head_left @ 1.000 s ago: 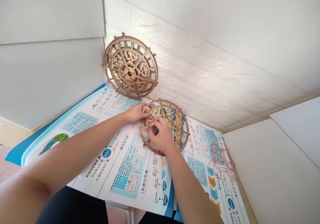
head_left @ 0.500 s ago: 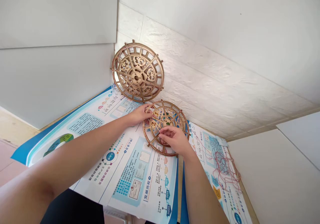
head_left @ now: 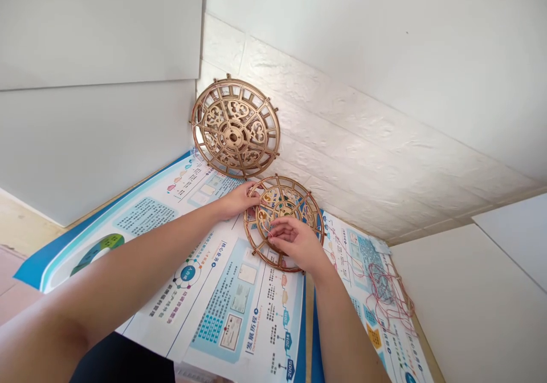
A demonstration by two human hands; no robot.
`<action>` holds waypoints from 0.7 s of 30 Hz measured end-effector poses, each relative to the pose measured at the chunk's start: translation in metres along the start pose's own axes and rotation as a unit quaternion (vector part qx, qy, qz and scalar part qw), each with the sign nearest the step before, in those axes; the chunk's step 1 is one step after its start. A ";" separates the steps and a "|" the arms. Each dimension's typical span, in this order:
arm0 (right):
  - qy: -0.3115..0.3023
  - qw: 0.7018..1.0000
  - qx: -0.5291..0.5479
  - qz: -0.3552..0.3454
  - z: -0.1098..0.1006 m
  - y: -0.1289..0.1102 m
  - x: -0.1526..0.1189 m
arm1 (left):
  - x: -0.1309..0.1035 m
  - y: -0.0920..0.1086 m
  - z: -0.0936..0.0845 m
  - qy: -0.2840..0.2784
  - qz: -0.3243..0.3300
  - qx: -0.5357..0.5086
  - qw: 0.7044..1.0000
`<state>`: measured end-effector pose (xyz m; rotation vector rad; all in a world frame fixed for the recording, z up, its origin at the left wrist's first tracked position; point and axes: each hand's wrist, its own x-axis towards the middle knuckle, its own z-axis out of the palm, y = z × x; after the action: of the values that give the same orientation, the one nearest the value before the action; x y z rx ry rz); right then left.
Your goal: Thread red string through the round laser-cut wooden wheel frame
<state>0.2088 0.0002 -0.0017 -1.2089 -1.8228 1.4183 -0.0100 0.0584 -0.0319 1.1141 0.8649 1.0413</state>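
A round, brown, openwork wheel (head_left: 285, 207) with spokes, scrollwork and small tabs on its rim lies before me. My left hand (head_left: 237, 200) is closed on its left rim, the fingertips partly hidden by the wheel. My right hand (head_left: 297, 243) is over the wheel's lower middle, thumb and forefinger pinched on a thin, pale string (head_left: 264, 223) that loops across the openings. My other right fingers are loosely curled. Just behind, a second wheel of the same kind (head_left: 224, 138) leans upright against the wall, with thin string along its left rim.
Printed white and blue poster sheets (head_left: 145, 303) cover the work surface. A loose tangle of reddish string (head_left: 387, 289) lies to the right, with strands running toward the near wheel. White tiled wall (head_left: 342, 126) closes off the back, and pale panels (head_left: 98, 143) stand at left and right.
My right hand has shifted slightly left and its fingers have spread a little; the string beside it now bends in a loop. My left hand stays on the rim. The view has tilted slightly.
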 end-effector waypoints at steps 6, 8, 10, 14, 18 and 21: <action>-0.007 0.999 -0.031 -0.036 0.006 -0.003 -0.003 | 0.001 -0.003 -0.001 0.000 0.001 -0.006 1.000; -0.022 0.998 -0.037 -0.034 0.005 -0.004 -0.004 | 0.000 -0.003 -0.001 0.001 0.001 -0.001 1.000; -0.024 0.998 -0.046 -0.032 0.003 -0.005 -0.005 | 0.000 -0.002 0.000 0.004 -0.001 -0.003 1.000; 0.000 0.997 -0.066 -0.031 0.001 -0.005 -0.004 | 0.001 -0.002 0.001 0.007 -0.007 -0.014 1.000; 0.018 0.990 -0.130 -0.052 0.001 -0.008 -0.004 | 0.001 -0.002 0.001 0.009 -0.002 -0.007 1.000; 0.022 0.990 -0.133 -0.036 0.001 -0.009 -0.004 | 0.002 -0.003 0.000 0.008 -0.011 -0.014 1.000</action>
<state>0.2071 -0.0038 0.0071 -1.2757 -2.0511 1.1269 -0.0085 0.0597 -0.0352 1.0711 0.8715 1.0428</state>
